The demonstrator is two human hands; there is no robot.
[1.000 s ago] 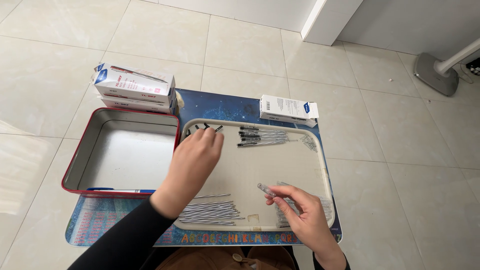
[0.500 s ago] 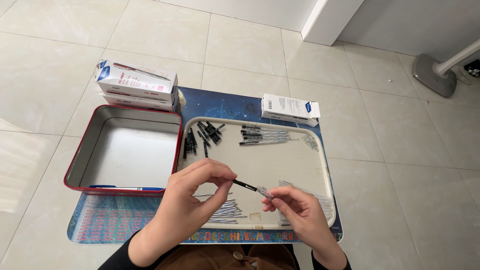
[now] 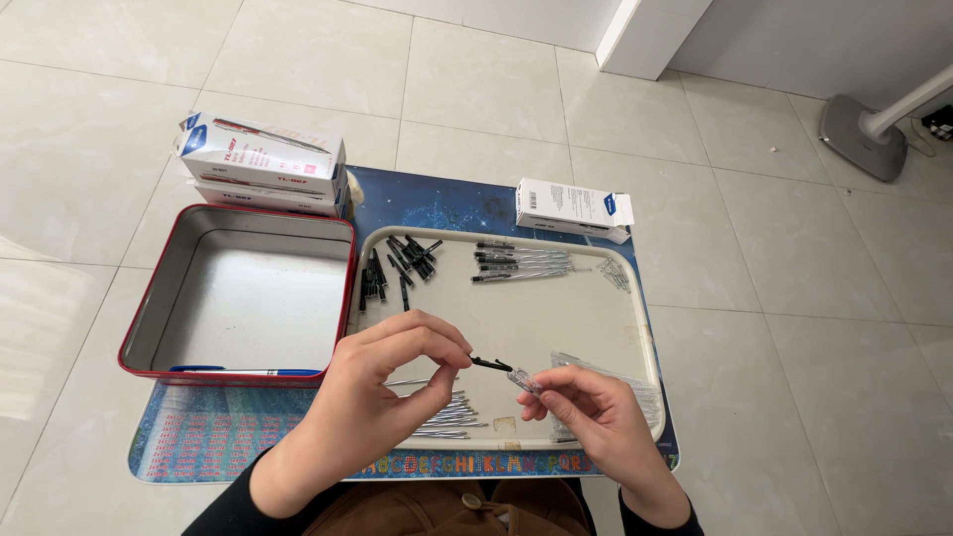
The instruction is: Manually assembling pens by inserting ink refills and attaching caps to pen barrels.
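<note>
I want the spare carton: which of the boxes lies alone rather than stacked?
The white box with a blue end, alone beyond the tray's far edge. The other boxes sit stacked behind the red-rimmed tin.

You work in bright, even daylight; the pale floor tiles (image 3: 298, 60) carry a soft sheen at the left edge of the view. Your hands throw only faint shadows onto the beige tray (image 3: 556, 318). The metal tin (image 3: 243, 298) shines dully. Focus is sharp throughout, with slight wide-angle bending toward the corners.
</note>
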